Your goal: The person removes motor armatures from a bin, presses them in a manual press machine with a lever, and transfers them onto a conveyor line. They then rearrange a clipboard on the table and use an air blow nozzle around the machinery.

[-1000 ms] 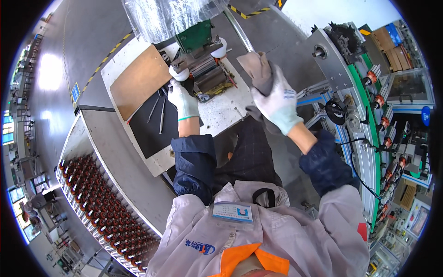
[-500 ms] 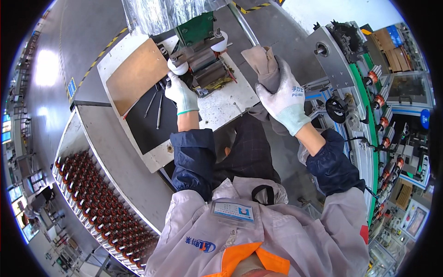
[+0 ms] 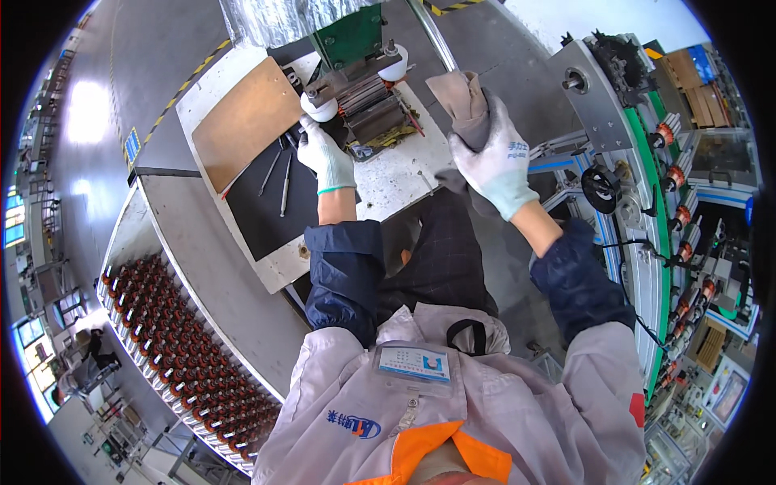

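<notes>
My left hand (image 3: 326,160), in a white glove with a green cuff, has its fingers bunched against the lower left edge of a round white knob (image 3: 318,109); the fingertips are partly hidden. Beside this knob sits a ridged metal roller (image 3: 361,95), with a second white knob (image 3: 394,65) at its far end. A dark metal block (image 3: 377,121) lies just nearer than the roller. Raised to the right, my gloved right hand (image 3: 495,162) is closed around a bunched brown cloth (image 3: 457,95), whose folded end sticks out past the fingers.
The white worktable (image 3: 396,182) carries a brown board (image 3: 246,121), a black mat (image 3: 267,218) and thin metal tools (image 3: 286,186). At lower left, a tray (image 3: 182,234) holds many red-and-silver parts (image 3: 186,356). A conveyor with a green edge (image 3: 647,178) runs along the right.
The roller between the white knobs now shows a ridged face where it looked smooth before. My left hand stays at the knob; my right keeps the cloth. The whole view has shifted slightly.
</notes>
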